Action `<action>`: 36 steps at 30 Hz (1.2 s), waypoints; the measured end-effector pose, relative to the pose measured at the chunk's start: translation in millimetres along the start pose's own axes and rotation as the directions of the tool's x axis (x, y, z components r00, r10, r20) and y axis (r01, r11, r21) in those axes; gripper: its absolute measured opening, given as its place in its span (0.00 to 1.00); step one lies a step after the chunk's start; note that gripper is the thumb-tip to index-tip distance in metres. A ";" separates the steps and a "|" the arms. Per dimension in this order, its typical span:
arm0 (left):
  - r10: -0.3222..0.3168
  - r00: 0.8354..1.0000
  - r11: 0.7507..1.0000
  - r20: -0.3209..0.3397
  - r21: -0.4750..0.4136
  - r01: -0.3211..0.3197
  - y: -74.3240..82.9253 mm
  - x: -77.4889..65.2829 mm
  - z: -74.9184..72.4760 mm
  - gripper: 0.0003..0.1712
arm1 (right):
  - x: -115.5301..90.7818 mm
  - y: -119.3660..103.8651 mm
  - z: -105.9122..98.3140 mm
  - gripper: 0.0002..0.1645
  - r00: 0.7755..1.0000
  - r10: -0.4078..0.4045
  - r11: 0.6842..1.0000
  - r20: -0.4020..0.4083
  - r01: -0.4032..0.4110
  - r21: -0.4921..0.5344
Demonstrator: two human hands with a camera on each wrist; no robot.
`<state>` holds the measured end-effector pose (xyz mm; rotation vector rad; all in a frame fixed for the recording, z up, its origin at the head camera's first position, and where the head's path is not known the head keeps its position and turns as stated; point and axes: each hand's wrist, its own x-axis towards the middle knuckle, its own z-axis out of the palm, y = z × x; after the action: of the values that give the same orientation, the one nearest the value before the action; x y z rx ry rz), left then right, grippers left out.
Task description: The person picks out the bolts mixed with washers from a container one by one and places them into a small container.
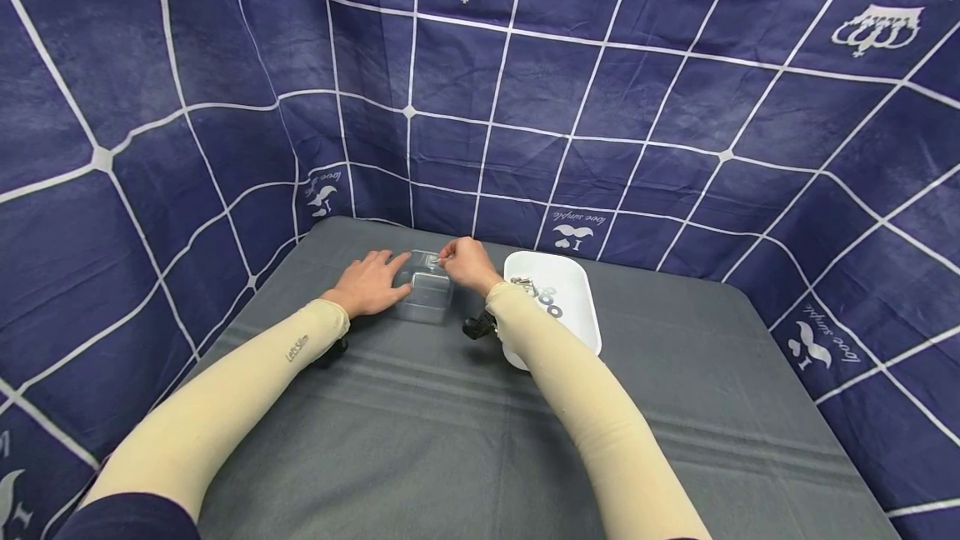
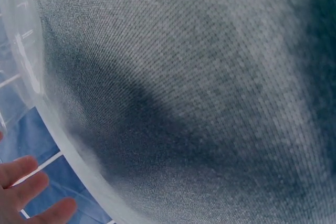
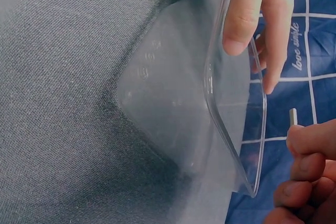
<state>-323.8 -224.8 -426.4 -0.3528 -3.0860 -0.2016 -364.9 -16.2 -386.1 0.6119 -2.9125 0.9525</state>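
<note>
A clear plastic box [image 1: 424, 307] stands on the grey cloth, its rim [image 3: 209, 85] seen from the side in the right wrist view. My left hand [image 1: 367, 283] rests at the box's left side with fingers spread and fairly straight. Over the far right part of the box, my right hand [image 1: 468, 263] pinches a small, narrow, light-coloured piece [image 3: 293, 117] between thumb and finger. Most of that piece is covered by the fingertips, so its kind cannot be told. Only the fingertips [image 2: 58, 211] of one hand show in the left wrist view.
To the right of the box is a white tray [image 1: 573, 315] holding several ring-shaped washers [image 1: 553, 311] and small metal parts [image 1: 522, 282]. My right forearm passes over its left side. A blue cloth with white lines [image 1: 570, 98] hangs behind and at both sides.
</note>
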 end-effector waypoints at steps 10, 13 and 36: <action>-0.006 1.000 0.999 0.011 -0.034 0.007 2.1 -0.2 0.0 0.46 | 4.5 4.0 0.5 0.08 1.000 0.011 1.000 0.006 -0.011 -0.020; -0.015 1.000 0.999 0.020 -0.045 0.016 1.7 -0.4 1.0 0.48 | 4.2 3.5 -0.6 0.08 1.000 0.009 1.000 0.013 -0.009 -0.018; 0.012 0.999 1.000 0.030 -0.023 -0.012 7.9 2.6 0.4 0.47 | 5.4 8.7 -2.3 0.12 0.999 0.032 0.999 0.029 -0.033 0.014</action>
<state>-324.5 -216.5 -425.6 -0.3787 -3.1128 -0.2328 -373.4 -10.4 -388.4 0.5858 -2.9526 0.9768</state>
